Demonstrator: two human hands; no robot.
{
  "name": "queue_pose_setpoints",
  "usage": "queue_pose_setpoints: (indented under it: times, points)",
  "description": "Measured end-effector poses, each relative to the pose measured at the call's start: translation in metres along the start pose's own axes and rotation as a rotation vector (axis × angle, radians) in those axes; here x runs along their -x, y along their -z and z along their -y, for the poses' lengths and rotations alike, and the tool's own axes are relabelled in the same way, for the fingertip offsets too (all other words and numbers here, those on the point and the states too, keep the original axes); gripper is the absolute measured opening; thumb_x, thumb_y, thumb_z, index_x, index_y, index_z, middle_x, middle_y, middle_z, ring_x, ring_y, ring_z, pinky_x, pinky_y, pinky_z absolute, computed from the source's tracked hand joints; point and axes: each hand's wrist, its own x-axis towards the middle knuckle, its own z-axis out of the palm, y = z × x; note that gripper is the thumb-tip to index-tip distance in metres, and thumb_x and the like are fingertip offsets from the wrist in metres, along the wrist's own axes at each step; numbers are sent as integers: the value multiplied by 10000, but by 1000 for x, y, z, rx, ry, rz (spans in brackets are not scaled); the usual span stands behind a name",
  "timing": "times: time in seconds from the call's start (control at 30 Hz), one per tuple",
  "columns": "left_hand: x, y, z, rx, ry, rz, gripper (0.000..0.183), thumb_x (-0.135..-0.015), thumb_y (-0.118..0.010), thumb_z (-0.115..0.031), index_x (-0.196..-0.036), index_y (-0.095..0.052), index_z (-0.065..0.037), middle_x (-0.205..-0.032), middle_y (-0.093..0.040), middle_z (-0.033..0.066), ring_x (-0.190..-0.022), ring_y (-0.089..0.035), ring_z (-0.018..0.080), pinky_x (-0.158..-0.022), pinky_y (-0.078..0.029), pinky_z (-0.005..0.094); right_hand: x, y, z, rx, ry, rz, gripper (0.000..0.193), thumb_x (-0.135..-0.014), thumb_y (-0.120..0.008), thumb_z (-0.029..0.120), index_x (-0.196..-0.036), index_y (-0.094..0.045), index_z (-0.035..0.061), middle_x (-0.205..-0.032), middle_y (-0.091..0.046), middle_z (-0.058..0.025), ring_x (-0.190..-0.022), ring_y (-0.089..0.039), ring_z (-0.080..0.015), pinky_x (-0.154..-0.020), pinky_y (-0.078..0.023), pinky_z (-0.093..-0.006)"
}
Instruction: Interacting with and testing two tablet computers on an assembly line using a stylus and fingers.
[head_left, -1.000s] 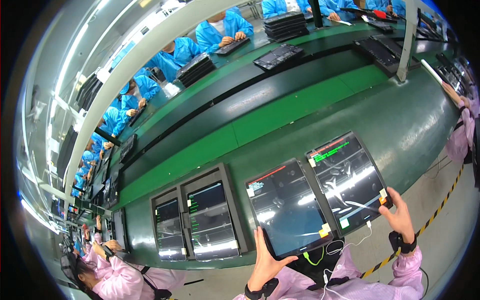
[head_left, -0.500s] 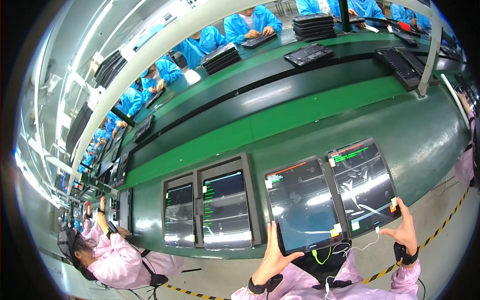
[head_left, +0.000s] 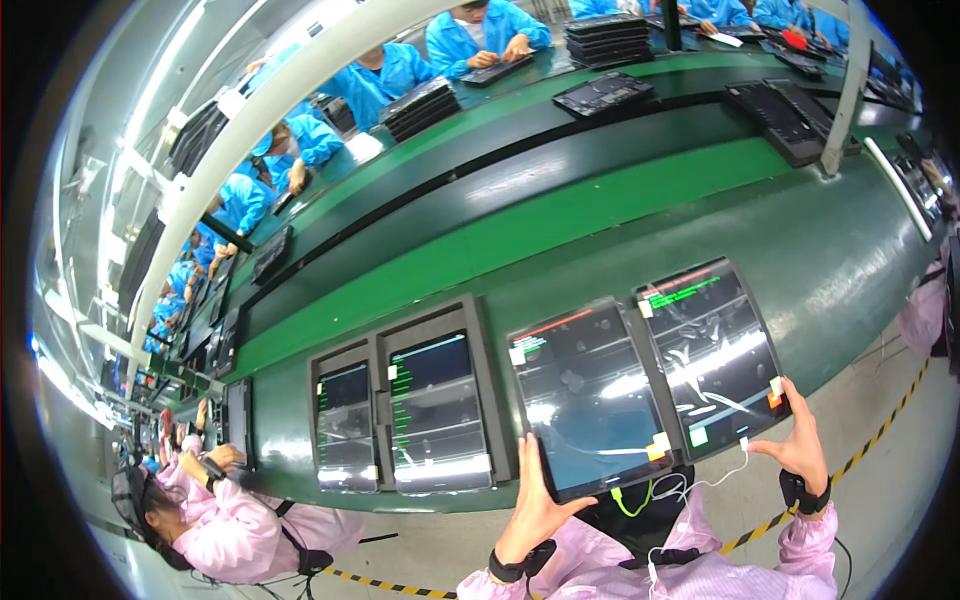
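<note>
Two tablets lie side by side before me, tilted, at the near edge of the green workbench: a left tablet (head_left: 590, 400) and a right tablet (head_left: 715, 355). Both screens are lit, with red and green lines at the top and small stickers at the corners. Along the left tablet's outer side and lower corner my left hand (head_left: 532, 510) holds on, fingers straight and thumb at the bottom edge. My right hand (head_left: 800, 440) grips the right tablet's lower outer corner. A green cable (head_left: 632, 500) and a white cable (head_left: 722, 474) run from their lower edges.
To the left, a grey tray (head_left: 470, 325) holds two more lit tablets. Behind runs a dark conveyor belt (head_left: 500, 165) carrying an opened device (head_left: 603, 94). A person in pink (head_left: 235, 530) works at the left; people in blue sit across. A metal post (head_left: 845, 100) stands at the right.
My view has shifted slightly, so the bench slides left in the picture. Both hands keep their places on the tablets. The person in pink at the left has lowered a raised hand.
</note>
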Motion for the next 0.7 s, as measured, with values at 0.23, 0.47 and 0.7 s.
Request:
queue_pose_setpoints:
  times: [0.23, 0.47, 0.7]
  points:
    - [2, 3, 3, 52, 35, 11, 1220, -565, -867, -164, -1401, -11, 73, -1471, -67, 266, -1376, -150, 316, -1106, -200, 365, -9, 8, 22, -134, -124, 72, 962, -547, -858, 253, -1332, -367, -9, -1304, -457, -223, -1208, -458, -320, -1007, -354, -372]
    - [2, 5, -2, 31, 14, 44, 1185, -608, -836, -121, -1413, 18, 42, -1481, -33, 252, -1383, -119, 315, -1109, -187, 367, -15, -5, 55, 7, 94, -194, 728, -625, -805, 165, -1250, -465, 12, -1293, -452, -233, -1180, -464, -354, -984, -372, -397]
    - [5, 5, 0, 131, 46, 48, 1117, -656, -811, -165, -1416, -19, 42, -1485, -45, 235, -1390, -45, 341, -1115, -151, 392, -24, -24, 83, 174, 153, 27, 751, -648, -785, 225, -1259, -430, -28, -1321, -382, -274, -1270, -320, -399, -1051, -270, -443]
